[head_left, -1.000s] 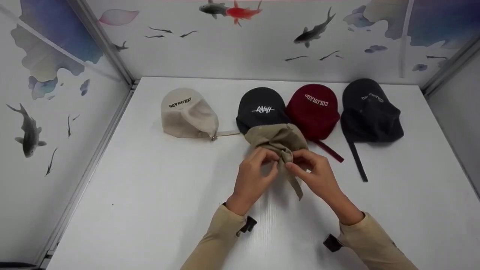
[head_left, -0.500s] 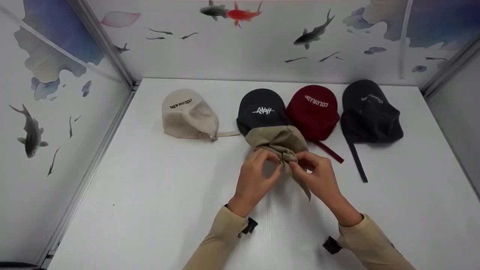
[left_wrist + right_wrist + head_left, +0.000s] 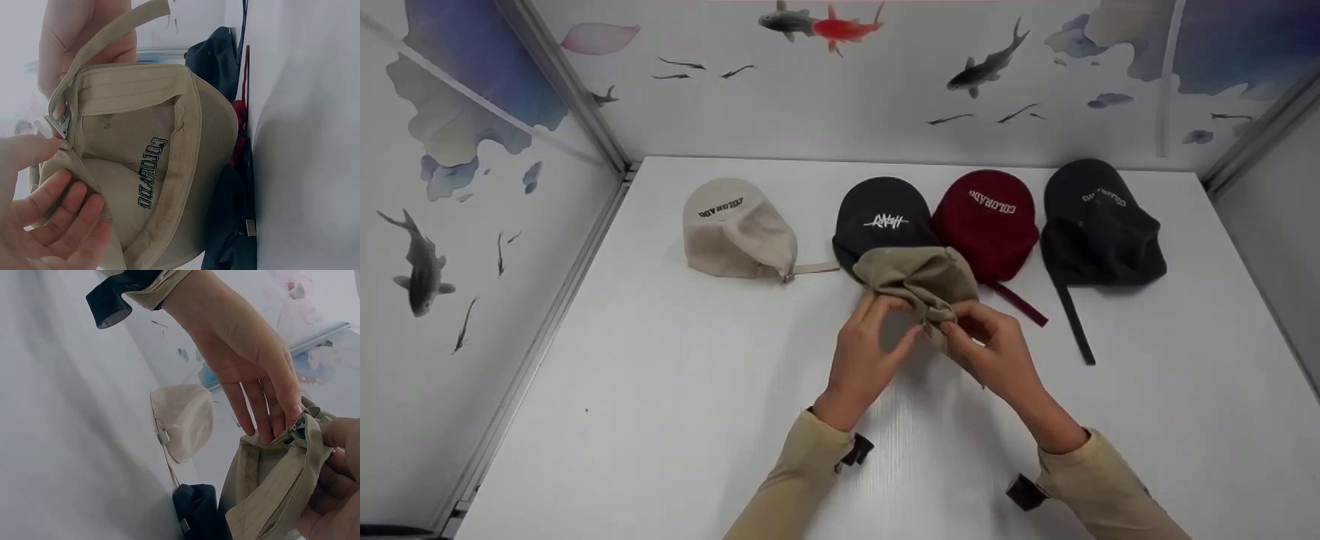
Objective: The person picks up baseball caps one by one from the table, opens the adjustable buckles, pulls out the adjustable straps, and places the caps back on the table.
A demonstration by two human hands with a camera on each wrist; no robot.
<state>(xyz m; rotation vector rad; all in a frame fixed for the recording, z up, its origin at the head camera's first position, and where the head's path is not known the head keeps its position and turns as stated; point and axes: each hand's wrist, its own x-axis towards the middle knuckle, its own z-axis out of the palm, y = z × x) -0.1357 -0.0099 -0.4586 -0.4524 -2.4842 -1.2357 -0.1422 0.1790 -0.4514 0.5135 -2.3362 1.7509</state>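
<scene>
A khaki baseball cap [image 3: 919,271] is held up in both hands, its opening facing the person. The left hand [image 3: 861,364] pinches the cap's back edge beside the metal buckle [image 3: 62,125], thumb near the buckle and the other fingers along the cloth. The right hand [image 3: 997,349] grips the cap's back band on the buckle's other side, thumb and fingers at the strap. In the left wrist view, the strap [image 3: 107,35] loops up from the buckle with its free end sticking out. Dark lettering shows inside the cap.
Behind the khaki cap lie a black cap [image 3: 883,210] and a dark red cap [image 3: 986,225]. A cream cap [image 3: 735,232] lies to the left, a dark grey cap [image 3: 1102,232] to the right. All are on the white table [image 3: 660,420], with panels around.
The right hand has shifted slightly right and the folded cloth at the buckle with it. The strap's hanging end has swung right, now mostly behind the right hand.
</scene>
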